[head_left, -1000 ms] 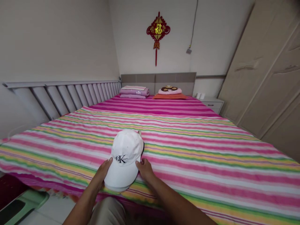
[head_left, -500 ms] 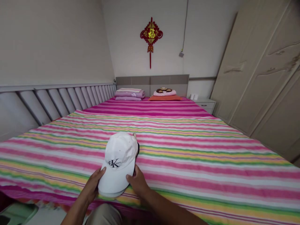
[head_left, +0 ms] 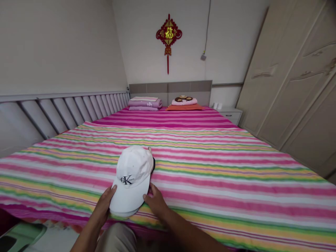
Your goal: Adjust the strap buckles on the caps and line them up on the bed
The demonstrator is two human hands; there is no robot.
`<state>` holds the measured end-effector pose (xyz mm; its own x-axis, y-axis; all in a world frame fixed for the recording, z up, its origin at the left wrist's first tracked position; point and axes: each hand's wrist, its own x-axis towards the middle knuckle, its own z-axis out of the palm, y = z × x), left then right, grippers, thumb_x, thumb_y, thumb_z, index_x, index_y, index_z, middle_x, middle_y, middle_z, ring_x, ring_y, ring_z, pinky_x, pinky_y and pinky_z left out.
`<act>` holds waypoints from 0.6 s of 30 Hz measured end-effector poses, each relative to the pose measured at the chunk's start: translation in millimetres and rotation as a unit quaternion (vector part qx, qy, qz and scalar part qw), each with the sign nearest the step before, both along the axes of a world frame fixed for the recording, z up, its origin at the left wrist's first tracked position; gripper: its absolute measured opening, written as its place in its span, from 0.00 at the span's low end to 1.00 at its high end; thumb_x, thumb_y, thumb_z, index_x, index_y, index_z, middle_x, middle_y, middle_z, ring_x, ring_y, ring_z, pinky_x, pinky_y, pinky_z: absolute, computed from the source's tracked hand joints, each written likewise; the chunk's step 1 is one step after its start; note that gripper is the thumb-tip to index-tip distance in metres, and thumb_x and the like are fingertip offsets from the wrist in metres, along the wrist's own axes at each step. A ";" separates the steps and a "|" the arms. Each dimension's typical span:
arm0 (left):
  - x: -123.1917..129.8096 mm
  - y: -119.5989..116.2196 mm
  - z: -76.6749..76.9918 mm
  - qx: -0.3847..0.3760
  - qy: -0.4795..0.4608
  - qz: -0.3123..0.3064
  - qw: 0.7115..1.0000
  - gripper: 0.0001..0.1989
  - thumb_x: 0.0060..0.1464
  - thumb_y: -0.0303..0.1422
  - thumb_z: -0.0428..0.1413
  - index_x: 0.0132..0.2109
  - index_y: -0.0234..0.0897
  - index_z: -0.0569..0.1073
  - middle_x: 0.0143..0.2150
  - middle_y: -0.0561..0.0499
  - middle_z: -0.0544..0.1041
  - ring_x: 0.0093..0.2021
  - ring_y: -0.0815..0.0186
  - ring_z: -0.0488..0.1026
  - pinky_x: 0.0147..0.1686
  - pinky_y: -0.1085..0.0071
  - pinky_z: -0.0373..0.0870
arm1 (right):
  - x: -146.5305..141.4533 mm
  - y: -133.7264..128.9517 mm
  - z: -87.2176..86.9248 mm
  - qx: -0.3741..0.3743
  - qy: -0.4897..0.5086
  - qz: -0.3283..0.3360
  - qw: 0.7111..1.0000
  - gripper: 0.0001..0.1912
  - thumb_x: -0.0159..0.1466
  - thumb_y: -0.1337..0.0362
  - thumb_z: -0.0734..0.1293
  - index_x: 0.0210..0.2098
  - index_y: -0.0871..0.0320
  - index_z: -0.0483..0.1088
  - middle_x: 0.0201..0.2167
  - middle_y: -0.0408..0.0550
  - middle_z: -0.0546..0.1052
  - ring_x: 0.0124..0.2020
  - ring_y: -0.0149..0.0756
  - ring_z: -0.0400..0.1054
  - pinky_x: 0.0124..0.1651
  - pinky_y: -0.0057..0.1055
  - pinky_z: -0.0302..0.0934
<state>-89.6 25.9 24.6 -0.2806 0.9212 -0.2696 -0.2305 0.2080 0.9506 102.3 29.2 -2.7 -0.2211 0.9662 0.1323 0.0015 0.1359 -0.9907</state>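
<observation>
A white baseball cap [head_left: 133, 164] with a dark "cK" print on its front lies on the striped bedspread [head_left: 210, 178], brim toward me. A second edge shows just under the brim, and a dark piece sticks out at the cap's right side. My left hand [head_left: 104, 203] holds the brim's left edge, thumb on top and fingers mostly hidden below. At the brim's right edge, my right hand [head_left: 156, 201] has its thumb against the rim and its fingers curled beside and under it.
Folded purple bedding [head_left: 144, 104] and a pink-and-orange pile [head_left: 183, 103] rest by the headboard [head_left: 189, 89]. A railing [head_left: 57, 112] runs along the left. A nightstand [head_left: 231, 115] and wardrobe [head_left: 291, 84] stand right. A green object [head_left: 26, 234] is at lower left.
The view has tilted slightly, so everything sits a little higher in the picture. My right thumb has slid from the brim's top toward its edge. The cap stays in place on the bed.
</observation>
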 end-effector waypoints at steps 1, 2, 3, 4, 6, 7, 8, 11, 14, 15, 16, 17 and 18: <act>0.6 -1.5 -2.1 0.004 0.000 0.014 1.000 0.15 0.51 0.29 0.52 0.47 0.32 0.67 0.34 0.45 0.78 0.34 0.63 0.75 0.37 0.67 0.71 | 2.2 -2.6 1.5 0.010 -0.026 -0.005 1.000 0.28 0.52 0.71 0.59 0.53 0.59 0.58 0.48 0.48 0.71 0.48 0.39 0.65 0.48 0.36 0.60; 1.6 -3.6 -5.1 0.004 0.002 0.037 0.999 0.16 0.51 0.30 0.52 0.48 0.32 0.67 0.35 0.45 0.78 0.35 0.63 0.75 0.38 0.67 0.71 | 4.6 -5.7 2.7 0.022 -0.055 -0.013 0.998 0.28 0.52 0.71 0.59 0.53 0.59 0.58 0.49 0.49 0.71 0.49 0.40 0.64 0.50 0.37 0.59; 2.9 -6.6 -9.0 0.001 0.007 0.069 0.998 0.18 0.50 0.31 0.53 0.49 0.33 0.66 0.38 0.45 0.77 0.36 0.64 0.74 0.39 0.68 0.70 | 7.3 -9.3 3.4 0.034 -0.087 -0.023 0.995 0.29 0.51 0.71 0.60 0.54 0.60 0.58 0.50 0.51 0.69 0.51 0.43 0.61 0.53 0.40 0.56; 4.8 -10.5 -13.6 -0.002 0.015 0.104 0.994 0.20 0.50 0.32 0.53 0.51 0.33 0.64 0.41 0.44 0.76 0.39 0.64 0.74 0.41 0.68 0.69 | 10.0 -13.2 3.7 0.047 -0.120 -0.031 0.991 0.30 0.51 0.70 0.61 0.55 0.61 0.57 0.53 0.53 0.66 0.54 0.45 0.58 0.55 0.41 0.52; 10.0 -20.9 -24.1 -0.002 0.043 0.160 0.986 0.24 0.50 0.35 0.53 0.54 0.34 0.60 0.48 0.43 0.71 0.45 0.63 0.71 0.46 0.68 0.66 | 15.3 -20.9 2.9 0.072 -0.187 -0.041 0.979 0.32 0.51 0.70 0.62 0.56 0.65 0.56 0.58 0.58 0.59 0.59 0.49 0.49 0.59 0.44 0.43; 13.4 -27.3 -29.4 -0.003 0.063 0.173 0.983 0.27 0.50 0.37 0.52 0.56 0.35 0.59 0.51 0.43 0.69 0.48 0.62 0.69 0.48 0.67 0.65 | 18.3 -23.7 2.5 0.083 -0.219 -0.041 0.971 0.32 0.52 0.70 0.62 0.56 0.66 0.56 0.59 0.59 0.55 0.60 0.50 0.45 0.60 0.45 0.38; 17.2 -34.4 -34.2 -0.006 0.087 0.178 0.980 0.29 0.50 0.40 0.52 0.57 0.35 0.57 0.53 0.42 0.67 0.50 0.61 0.67 0.49 0.65 0.63 | 22.0 -24.8 2.3 0.093 -0.248 -0.040 0.964 0.31 0.52 0.70 0.62 0.56 0.66 0.56 0.60 0.59 0.53 0.61 0.50 0.42 0.61 0.45 0.35; 28.8 -57.7 -44.1 -0.028 0.195 0.179 0.964 0.34 0.48 0.48 0.48 0.58 0.34 0.55 0.55 0.40 0.64 0.54 0.55 0.62 0.53 0.59 0.59 | 44.4 -13.2 7.0 0.119 -0.317 -0.033 0.940 0.29 0.53 0.69 0.62 0.55 0.66 0.58 0.61 0.58 0.52 0.62 0.47 0.40 0.61 0.44 0.30; 36.9 -80.1 -47.7 0.036 0.346 0.196 0.917 0.33 0.49 0.47 0.46 0.59 0.34 0.54 0.58 0.38 0.59 0.56 0.51 0.59 0.54 0.55 0.55 | 90.5 20.2 19.6 0.130 -0.367 -0.052 0.919 0.29 0.56 0.66 0.62 0.56 0.65 0.57 0.61 0.57 0.52 0.62 0.44 0.38 0.61 0.43 0.29; 38.5 -86.2 -48.2 0.095 0.403 0.191 0.890 0.32 0.50 0.45 0.47 0.60 0.36 0.53 0.59 0.39 0.58 0.57 0.51 0.57 0.55 0.54 0.54 | 108.8 31.8 23.9 0.126 -0.382 -0.073 0.913 0.28 0.57 0.64 0.61 0.57 0.65 0.55 0.62 0.58 0.50 0.63 0.45 0.35 0.60 0.46 0.27; 39.7 -91.0 -48.8 0.162 0.455 0.174 0.858 0.30 0.51 0.43 0.47 0.60 0.40 0.53 0.60 0.41 0.56 0.58 0.51 0.56 0.56 0.53 0.52 | 125.9 40.6 27.0 0.117 -0.395 -0.094 0.906 0.27 0.59 0.63 0.58 0.57 0.66 0.54 0.62 0.59 0.48 0.63 0.47 0.33 0.59 0.50 0.26; 40.9 -94.3 -49.5 0.228 0.499 0.145 0.824 0.28 0.51 0.40 0.47 0.60 0.43 0.53 0.60 0.44 0.56 0.58 0.53 0.55 0.56 0.54 0.51 | 140.1 45.0 28.5 0.105 -0.407 -0.110 0.901 0.26 0.61 0.63 0.56 0.57 0.67 0.54 0.62 0.62 0.48 0.63 0.50 0.33 0.58 0.55 0.26; 42.3 -96.0 -50.3 0.285 0.532 0.108 0.790 0.27 0.52 0.37 0.47 0.59 0.47 0.54 0.60 0.46 0.57 0.59 0.54 0.54 0.57 0.54 0.51 | 149.9 43.7 27.9 0.096 -0.416 -0.115 0.897 0.25 0.61 0.62 0.55 0.56 0.66 0.55 0.61 0.63 0.50 0.62 0.53 0.35 0.56 0.59 0.26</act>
<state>-47.3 -70.1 -25.6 -0.2360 0.7072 0.6665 0.7907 -0.2589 0.5547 252.3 72.9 25.2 -0.1187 0.9759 0.1833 0.7792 0.2060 -0.5920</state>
